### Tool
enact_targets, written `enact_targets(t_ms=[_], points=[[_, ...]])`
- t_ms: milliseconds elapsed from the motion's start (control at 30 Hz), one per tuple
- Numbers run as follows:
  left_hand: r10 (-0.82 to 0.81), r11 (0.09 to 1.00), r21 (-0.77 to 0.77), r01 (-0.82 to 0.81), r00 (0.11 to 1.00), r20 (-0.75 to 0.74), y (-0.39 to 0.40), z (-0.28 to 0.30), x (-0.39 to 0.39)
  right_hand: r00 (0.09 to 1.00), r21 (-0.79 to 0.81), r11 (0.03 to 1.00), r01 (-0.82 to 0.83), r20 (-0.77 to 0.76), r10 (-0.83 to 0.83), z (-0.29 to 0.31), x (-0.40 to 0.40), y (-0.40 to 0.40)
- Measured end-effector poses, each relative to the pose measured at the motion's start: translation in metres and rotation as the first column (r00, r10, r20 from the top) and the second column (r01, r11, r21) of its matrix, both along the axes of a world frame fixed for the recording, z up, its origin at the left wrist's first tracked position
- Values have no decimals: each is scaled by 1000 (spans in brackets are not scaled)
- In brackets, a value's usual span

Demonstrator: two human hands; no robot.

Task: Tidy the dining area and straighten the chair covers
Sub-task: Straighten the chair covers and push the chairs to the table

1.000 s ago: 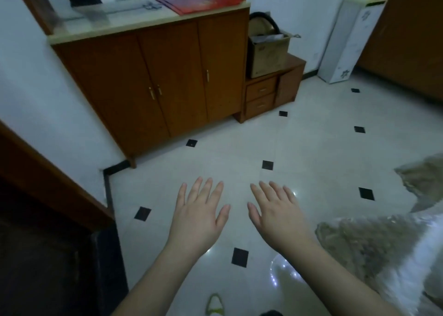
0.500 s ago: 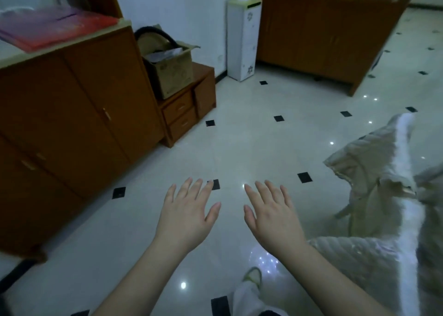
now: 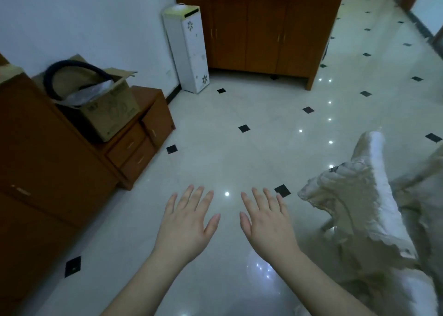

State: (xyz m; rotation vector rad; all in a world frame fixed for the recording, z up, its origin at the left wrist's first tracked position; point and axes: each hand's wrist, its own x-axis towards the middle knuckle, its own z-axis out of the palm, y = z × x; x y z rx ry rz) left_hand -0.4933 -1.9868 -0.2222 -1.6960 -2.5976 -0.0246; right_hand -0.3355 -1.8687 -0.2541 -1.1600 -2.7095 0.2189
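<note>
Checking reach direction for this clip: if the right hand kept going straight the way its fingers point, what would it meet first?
Probably nothing close. The right hand is open, fingers aimed forward over bare floor; the chair cover lies off to its right, outside that line. Far ahead stands the wooden cabinet, though depth is unclear.

The view has swung right: the tall cabinet [image 3: 263, 35] fills the top and the chair cover [image 3: 354, 210] shows more.

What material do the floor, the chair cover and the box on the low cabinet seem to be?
Floor: glossy tile, probably ceramic or stone; it mirrors lights.
Chair cover: quilted cream fabric, slightly shiny, with folds.
Box: brown cardboard, matte, flaps open.
</note>
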Motion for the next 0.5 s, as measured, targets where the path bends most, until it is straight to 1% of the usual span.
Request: enact_targets(t_ms=[133,233,333,400,500], points=[[-86,996,29,86,996,6,80,-9,-43,998,-15,998,68,10,-68,-7,-32,62],[-143,987,67,144,990,-17,142,-16,-82,995,19,995,98,16,-99,-12,-62,114],[-209,975,73,208,978,3,203,-19,-120,988,51,989,142,54,-144,-16,-96,171],[-254,965,74,252,967,23,243,-14,-142,981,35,984,172,84,-174,-11,-118,206],[-350,931,107,348,937,0,308,-9,-174,966,74,967,242,77,-247,0,-148,260]])
